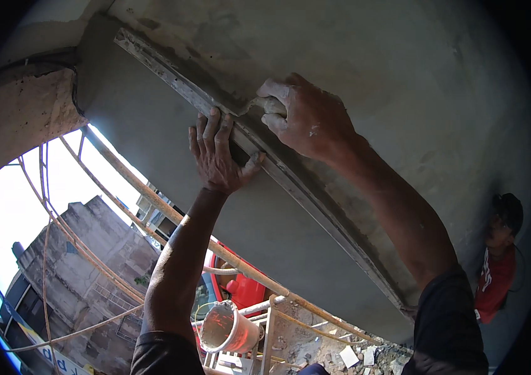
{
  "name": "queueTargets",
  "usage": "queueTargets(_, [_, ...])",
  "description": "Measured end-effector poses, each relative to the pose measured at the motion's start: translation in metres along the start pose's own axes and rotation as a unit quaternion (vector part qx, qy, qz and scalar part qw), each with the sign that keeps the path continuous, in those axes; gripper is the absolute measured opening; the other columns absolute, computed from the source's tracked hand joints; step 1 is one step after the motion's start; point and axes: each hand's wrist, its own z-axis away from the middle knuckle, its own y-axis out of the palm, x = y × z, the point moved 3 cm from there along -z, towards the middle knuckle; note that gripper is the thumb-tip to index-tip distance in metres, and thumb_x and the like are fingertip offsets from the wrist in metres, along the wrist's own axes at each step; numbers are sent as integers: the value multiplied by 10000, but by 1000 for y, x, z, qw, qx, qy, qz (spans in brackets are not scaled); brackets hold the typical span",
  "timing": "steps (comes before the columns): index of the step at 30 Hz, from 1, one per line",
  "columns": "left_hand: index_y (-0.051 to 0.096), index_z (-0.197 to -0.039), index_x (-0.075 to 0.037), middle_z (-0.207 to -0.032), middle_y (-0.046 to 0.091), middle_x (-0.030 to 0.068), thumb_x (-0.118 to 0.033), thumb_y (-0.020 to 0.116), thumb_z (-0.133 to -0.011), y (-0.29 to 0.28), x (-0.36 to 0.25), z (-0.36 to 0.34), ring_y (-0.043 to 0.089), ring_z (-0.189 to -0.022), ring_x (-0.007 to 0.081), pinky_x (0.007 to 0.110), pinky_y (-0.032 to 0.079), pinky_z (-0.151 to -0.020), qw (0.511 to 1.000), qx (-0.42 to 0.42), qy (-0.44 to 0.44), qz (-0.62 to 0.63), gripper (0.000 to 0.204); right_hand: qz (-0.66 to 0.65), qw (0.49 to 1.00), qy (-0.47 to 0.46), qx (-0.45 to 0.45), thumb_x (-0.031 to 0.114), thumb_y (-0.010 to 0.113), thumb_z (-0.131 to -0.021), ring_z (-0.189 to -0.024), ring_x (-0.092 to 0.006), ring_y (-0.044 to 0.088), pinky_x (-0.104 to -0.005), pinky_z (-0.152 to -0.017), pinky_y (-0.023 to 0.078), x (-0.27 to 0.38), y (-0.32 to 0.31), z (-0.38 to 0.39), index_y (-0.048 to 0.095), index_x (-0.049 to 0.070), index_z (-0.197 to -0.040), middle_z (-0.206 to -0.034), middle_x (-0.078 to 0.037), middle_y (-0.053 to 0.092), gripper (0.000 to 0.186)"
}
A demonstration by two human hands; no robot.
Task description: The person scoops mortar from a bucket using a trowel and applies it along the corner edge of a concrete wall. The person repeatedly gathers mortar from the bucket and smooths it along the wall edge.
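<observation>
A long, plaster-smeared straightedge lies slantwise against the grey plastered surface overhead. My left hand holds it there, with outstretched fingers across the bar and the thumb against its lower part. Just to the right, my right hand is closed in a fist around the handle of what appears to be a small trowel. The trowel's thin bent neck shows in front of the knuckles, and its blade lies close along the bar's upper edge. Wet plaster marks both hands.
Rusty scaffold pipes cross at the left. Below me, a plaster-stained bucket stands on the scaffold, with a red vehicle behind it. Rubble covers the ground. A person in a red shirt is at the far right.
</observation>
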Motion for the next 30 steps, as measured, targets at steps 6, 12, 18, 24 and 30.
queueTargets(6, [352, -1549, -81, -1583, 353, 226, -710, 641, -847, -2, -1, 0, 290, -1489, 489, 638, 183, -1202, 1000, 8, -2, 0, 986, 4, 998, 65, -17, 255, 704, -918, -1062, -357, 689, -471, -905, 562, -14, -2, -8, 662, 128, -1227, -1174, -129, 670, 337])
queueTargets(12, [361, -1544, -82, -1576, 367, 223, -712, 646, -845, -2, -1, -1, 295, -1489, 484, 638, 183, -1203, 1000, -4, 3, 6, 983, 27, 998, 63, -1, 241, 698, -919, -1033, -374, 693, -477, -896, 562, -11, 25, -16, 659, 118, -1234, -1140, -159, 665, 340])
queueTargets(18, [407, -1525, -102, -1576, 378, 186, -755, 645, -826, 3, 2, 1, 322, -1483, 462, 665, 205, -1184, 1000, -26, 2, 15, 986, 29, 1000, 10, 0, 176, 611, -930, -973, -385, 722, -496, -847, 583, -3, 9, 16, 688, 86, -1209, -1114, -218, 665, 303])
queueTargets(24, [409, -1517, -116, -1580, 362, 190, -763, 636, -830, 3, 2, 1, 306, -1487, 472, 673, 196, -1184, 1000, -1, -13, 5, 971, -7, 998, 45, -36, 226, 713, -899, -1020, -362, 703, -457, -893, 572, 0, -14, 7, 679, 121, -1213, -1131, -141, 693, 333])
queueTargets(30, [364, -1543, -77, -1579, 362, 232, -763, 576, -870, 1, 0, -1, 313, -1477, 471, 627, 198, -1203, 1000, -11, 12, -12, 985, 70, 997, 16, 13, 182, 627, -902, -999, -372, 721, -484, -853, 579, 34, -9, -89, 700, 74, -1117, -996, -183, 743, 252])
